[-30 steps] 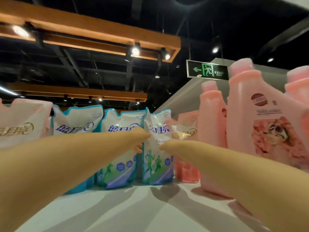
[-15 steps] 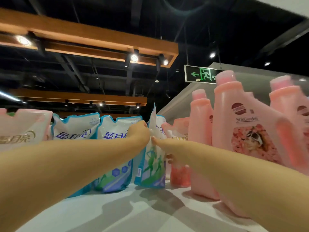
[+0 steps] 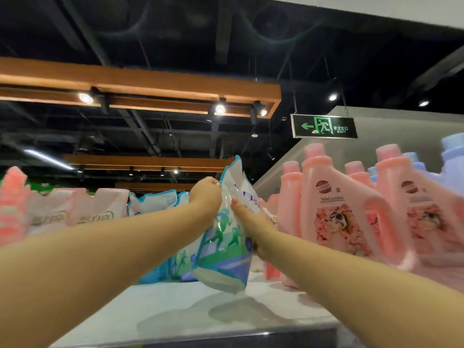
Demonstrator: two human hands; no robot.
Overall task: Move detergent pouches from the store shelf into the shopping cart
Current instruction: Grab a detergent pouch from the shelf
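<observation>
We find the pouch (image 3: 222,249) lifted off the shelf (image 3: 175,312): left hand (image 3: 206,197) curled round its top edge, right hand (image 3: 247,222) pinching its side, likely against sagging.

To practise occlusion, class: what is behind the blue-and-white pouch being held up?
Behind the held pouch, blue pouches and a pink pouch stand on the shelf, partly covered. Fingers of the right hand behind it are hidden.

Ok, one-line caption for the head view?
Left hand and right hand hold a blue-and-white detergent pouch above the shelf, pink bottles alongside.
</observation>
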